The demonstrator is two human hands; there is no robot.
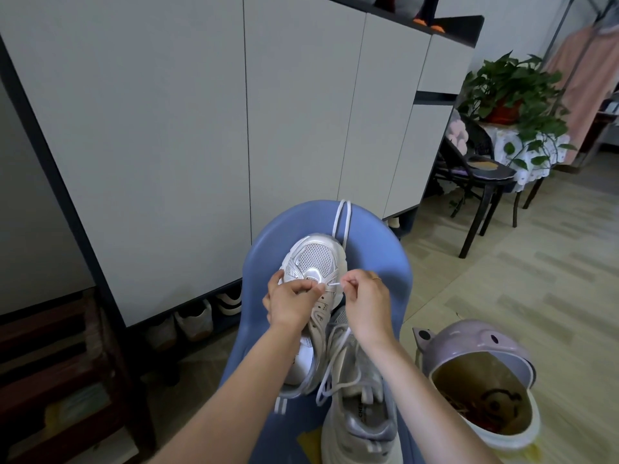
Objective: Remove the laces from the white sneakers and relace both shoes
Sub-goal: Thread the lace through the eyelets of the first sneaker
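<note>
Two white sneakers lie on a blue plastic chair seat (385,262). The far sneaker (313,259) points away from me, toe up toward the chair back. My left hand (291,301) grips its left side near the lowest eyelets, fingers curled. My right hand (363,296) pinches the tip of a white lace (335,283) at the shoe's right eyelets. The near sneaker (360,406) lies beside my right forearm, with a lace (335,370) threaded loosely through it. A loose white lace (341,219) runs up over the chair back behind the far shoe.
A lilac bin (482,376) with an open lid stands on the floor at my right. White cabinet doors (201,128) rise behind the chair, with shoes underneath. At the far right are a dark chair (482,175) and a potted plant (512,92).
</note>
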